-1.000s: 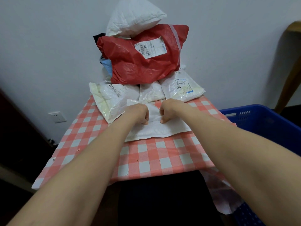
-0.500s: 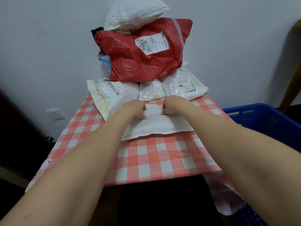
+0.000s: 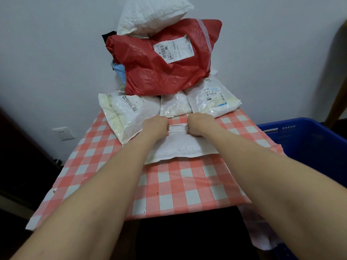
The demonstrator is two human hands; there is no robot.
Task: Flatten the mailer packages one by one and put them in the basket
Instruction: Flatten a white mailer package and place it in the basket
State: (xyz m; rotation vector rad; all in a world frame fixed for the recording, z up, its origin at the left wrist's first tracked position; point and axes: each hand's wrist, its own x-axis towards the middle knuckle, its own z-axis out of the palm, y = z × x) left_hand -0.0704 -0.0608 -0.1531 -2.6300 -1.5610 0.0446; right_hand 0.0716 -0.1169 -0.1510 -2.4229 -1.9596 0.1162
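Left hand [image 3: 156, 126] and right hand [image 3: 199, 124], fingers curled, pinch the far edge of the mailer [image 3: 180, 147] (lying on the worktop [image 3: 187, 188]).

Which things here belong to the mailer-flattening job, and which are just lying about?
Job: flat white mailer, held by left hand and right hand; red mailer; piled white mailers; blue basket.
Lying about: wall socket; checked tablecloth; wooden post.
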